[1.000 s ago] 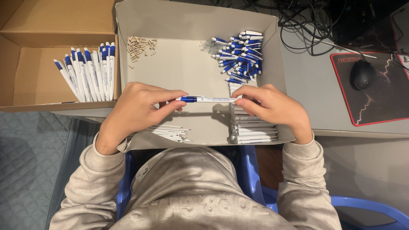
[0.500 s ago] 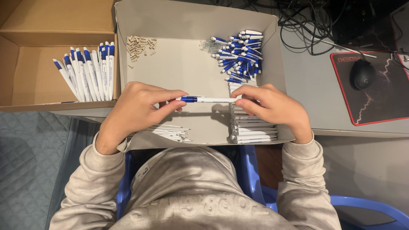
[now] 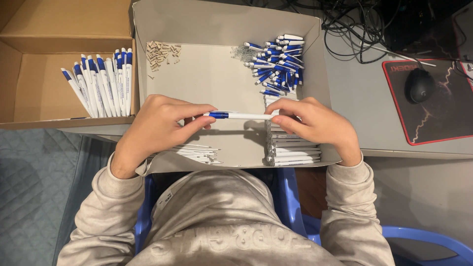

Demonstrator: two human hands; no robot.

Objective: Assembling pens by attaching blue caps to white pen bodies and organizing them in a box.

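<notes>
A white pen with a blue front section (image 3: 239,116) lies level between both hands, above the floor of a grey cardboard tray (image 3: 207,83). My left hand (image 3: 160,128) pinches its blue end with thumb and fingertips. My right hand (image 3: 315,123) grips the white end. Under my right hand is a stack of white pen barrels (image 3: 293,152). Thin white refills (image 3: 199,152) lie by my left wrist. A heap of blue pen parts (image 3: 278,66) fills the tray's far right corner, and small beige pieces (image 3: 161,51) lie at its far left.
A brown cardboard box (image 3: 34,83) on the left holds a row of finished white and blue pens (image 3: 101,83). On the grey desk to the right are a black mouse (image 3: 420,84) on a red-edged mat (image 3: 438,118) and tangled black cables (image 3: 359,24). A blue chair (image 3: 423,236) is below.
</notes>
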